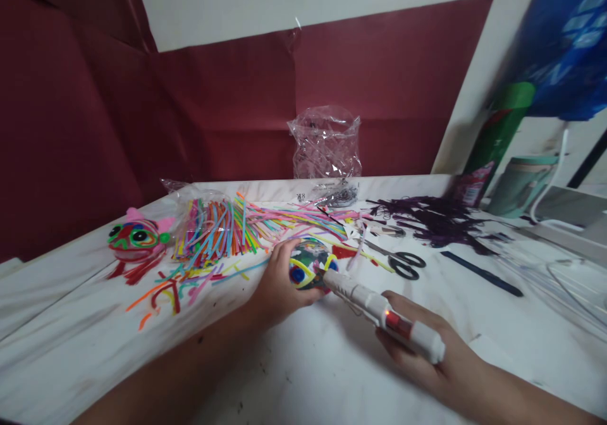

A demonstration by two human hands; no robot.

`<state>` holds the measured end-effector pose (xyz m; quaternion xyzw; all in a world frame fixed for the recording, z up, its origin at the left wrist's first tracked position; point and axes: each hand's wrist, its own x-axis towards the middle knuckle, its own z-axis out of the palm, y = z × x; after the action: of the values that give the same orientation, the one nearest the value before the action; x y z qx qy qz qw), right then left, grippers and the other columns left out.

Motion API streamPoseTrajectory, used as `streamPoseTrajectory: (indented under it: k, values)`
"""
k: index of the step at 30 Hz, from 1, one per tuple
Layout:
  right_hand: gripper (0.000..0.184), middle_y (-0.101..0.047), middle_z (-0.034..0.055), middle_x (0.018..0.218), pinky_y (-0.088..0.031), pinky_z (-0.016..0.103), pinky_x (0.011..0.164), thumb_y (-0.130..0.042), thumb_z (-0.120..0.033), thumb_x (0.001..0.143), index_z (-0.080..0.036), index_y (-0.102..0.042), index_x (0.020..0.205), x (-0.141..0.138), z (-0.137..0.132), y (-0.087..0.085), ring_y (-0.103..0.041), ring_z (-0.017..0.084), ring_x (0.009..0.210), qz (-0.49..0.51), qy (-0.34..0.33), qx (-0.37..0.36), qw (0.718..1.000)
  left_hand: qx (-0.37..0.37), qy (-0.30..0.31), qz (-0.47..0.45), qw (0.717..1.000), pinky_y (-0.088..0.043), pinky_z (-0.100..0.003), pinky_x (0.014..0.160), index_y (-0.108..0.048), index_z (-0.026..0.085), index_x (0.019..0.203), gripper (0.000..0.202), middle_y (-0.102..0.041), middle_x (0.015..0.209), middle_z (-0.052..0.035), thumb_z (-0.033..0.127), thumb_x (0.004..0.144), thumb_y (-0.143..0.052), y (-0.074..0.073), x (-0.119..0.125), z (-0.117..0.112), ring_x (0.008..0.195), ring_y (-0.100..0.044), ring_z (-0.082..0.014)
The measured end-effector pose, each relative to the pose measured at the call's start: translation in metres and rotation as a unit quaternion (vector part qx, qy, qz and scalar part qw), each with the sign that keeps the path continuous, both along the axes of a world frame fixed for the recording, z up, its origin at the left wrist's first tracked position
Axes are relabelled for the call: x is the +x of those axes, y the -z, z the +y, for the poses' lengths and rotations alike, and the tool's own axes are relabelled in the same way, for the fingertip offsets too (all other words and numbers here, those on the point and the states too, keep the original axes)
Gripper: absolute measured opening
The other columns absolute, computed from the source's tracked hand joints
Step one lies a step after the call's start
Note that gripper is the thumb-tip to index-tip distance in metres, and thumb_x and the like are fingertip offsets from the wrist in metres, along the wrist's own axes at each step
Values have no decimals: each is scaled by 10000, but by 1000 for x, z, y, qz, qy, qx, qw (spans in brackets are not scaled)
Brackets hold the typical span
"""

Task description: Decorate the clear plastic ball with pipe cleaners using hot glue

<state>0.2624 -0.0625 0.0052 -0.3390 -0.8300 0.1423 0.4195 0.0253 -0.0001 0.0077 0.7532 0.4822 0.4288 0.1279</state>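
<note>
My left hand (278,284) is wrapped round the side of a colourful ball-shaped craft figure (308,257), which has blue eyes ringed in yellow pipe cleaner. In my right hand (427,343) is a white hot glue gun (360,295) with a small orange light glowing on it. Its nozzle points left, at the front of the figure; whether the tip touches cannot be made out. Behind the figure lie many coloured pipe cleaners (213,229), partly in a clear bag. Black-handled scissors (403,264) rest to the right of the figure.
A finished-looking pink and green craft head (137,238) stands at the left. Dark purple strands (431,219) are heaped at the right, near a dark blue strip (481,273). A clear plastic bag (327,143) stands at the back. Cables and a green cup (521,184) are at the far right.
</note>
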Motion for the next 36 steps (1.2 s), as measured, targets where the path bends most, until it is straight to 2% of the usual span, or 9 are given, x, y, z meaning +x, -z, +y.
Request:
streamPoseTrajectory:
  k: [8, 14, 19, 36]
  values:
    - [98, -545, -9, 689, -447, 215, 492, -512, -183, 841, -234, -460, 775, 2, 0, 1, -528, 129, 574, -15, -3, -12, 1000, -4, -1, -7, 1000, -387, -480, 1023, -435, 198, 1244, 799, -515, 1243, -127, 340, 548, -801, -2, 1, -1, 1202, -483, -324]
    - [120, -513, -25, 676, -444, 205, 510, -487, -179, 862, -239, -432, 774, 1, 0, 0, -519, 121, 573, -15, -14, -12, 1000, -8, -1, -1, 1000, -380, -473, 1036, -420, 151, 1244, 811, -506, 1250, -153, 346, 553, -796, -3, 2, -1, 1216, -470, -322]
    - [120, -512, -26, 680, -434, 203, 499, -483, -179, 865, -243, -432, 777, -1, 0, -2, -518, 122, 576, -11, -14, -10, 1000, 2, -2, -4, 1000, -391, -467, 1028, -432, 197, 1236, 792, -515, 1236, -126, 351, 552, -801, -3, 2, -2, 1201, -487, -315]
    - [122, -515, -27, 692, -418, 198, 504, -469, -177, 877, -237, -432, 776, -2, 1, -3, -506, 116, 582, -9, -10, -6, 1000, 16, 11, 2, 1000, -384, -485, 1031, -435, 182, 1238, 807, -509, 1248, -140, 324, 533, -801, -2, 4, -3, 1203, -479, -328]
